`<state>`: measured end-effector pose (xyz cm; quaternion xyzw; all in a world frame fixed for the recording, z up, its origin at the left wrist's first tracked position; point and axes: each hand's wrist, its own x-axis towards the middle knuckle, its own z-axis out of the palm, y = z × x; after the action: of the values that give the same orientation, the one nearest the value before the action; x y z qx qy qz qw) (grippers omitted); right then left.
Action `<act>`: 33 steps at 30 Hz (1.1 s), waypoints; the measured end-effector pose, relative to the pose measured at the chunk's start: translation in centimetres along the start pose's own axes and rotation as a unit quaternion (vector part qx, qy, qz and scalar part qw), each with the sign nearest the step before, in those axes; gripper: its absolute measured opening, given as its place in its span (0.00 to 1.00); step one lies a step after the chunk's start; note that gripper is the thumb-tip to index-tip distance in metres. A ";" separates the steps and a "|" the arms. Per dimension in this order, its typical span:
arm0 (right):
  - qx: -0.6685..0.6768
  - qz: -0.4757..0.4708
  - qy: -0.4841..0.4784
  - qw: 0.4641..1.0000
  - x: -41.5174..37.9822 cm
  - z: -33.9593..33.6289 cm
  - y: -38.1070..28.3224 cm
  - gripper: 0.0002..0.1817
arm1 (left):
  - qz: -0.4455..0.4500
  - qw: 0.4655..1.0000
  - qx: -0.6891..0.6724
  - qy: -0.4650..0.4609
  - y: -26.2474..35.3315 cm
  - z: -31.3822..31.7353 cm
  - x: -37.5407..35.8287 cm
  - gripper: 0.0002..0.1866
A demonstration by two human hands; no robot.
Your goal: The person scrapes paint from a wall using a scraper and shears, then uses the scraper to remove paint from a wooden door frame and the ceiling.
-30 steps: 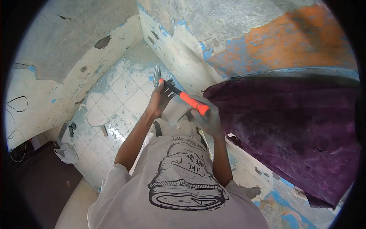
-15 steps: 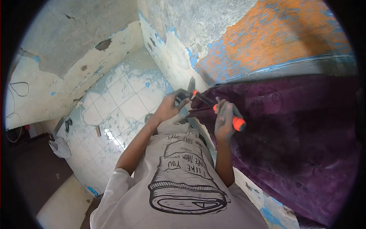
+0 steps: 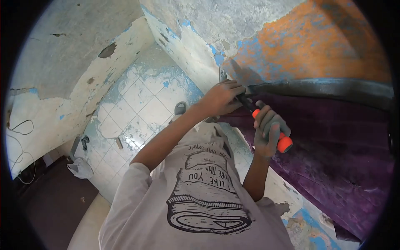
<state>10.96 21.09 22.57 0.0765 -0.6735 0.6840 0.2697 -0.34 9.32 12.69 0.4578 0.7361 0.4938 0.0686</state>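
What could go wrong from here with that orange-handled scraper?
The left hand is on the scraper close to its blade, so a slip might nick it. The orange-and-blue paint on the wall looks patchy, so flakes could fall onto the purple cloth beside it. The right hand, around the grip, could knock the wall's ledge if the scraper jerks.

left wall (image 3: 66, 62): peeling, grey-cream | tiled floor (image 3: 142, 109): smeared, glare | purple cloth (image 3: 333, 150)
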 end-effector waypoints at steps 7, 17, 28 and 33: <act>-0.097 -0.031 -0.015 0.995 0.9 0.8 -1.3 0.21 | 0.015 0.994 -0.066 0.080 -0.6 2.2 4.4 0.15; -0.185 -0.021 -0.072 0.980 0.7 1.8 -0.1 0.19 | -0.005 0.971 -0.125 0.205 -1.7 5.7 4.4 0.18; -0.237 -0.084 -0.143 0.957 1.9 3.2 3.6 0.17 | 0.032 0.947 -0.206 0.243 -3.7 5.6 4.3 0.11; -0.223 -0.138 -0.133 0.956 1.5 4.6 1.6 0.19 | 0.055 0.945 -0.180 0.269 -3.0 5.9 5.1 0.10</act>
<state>7.77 17.12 22.18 0.1972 -0.8215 0.4561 0.2797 -1.82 16.73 9.19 0.3277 0.6000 0.7256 -0.0782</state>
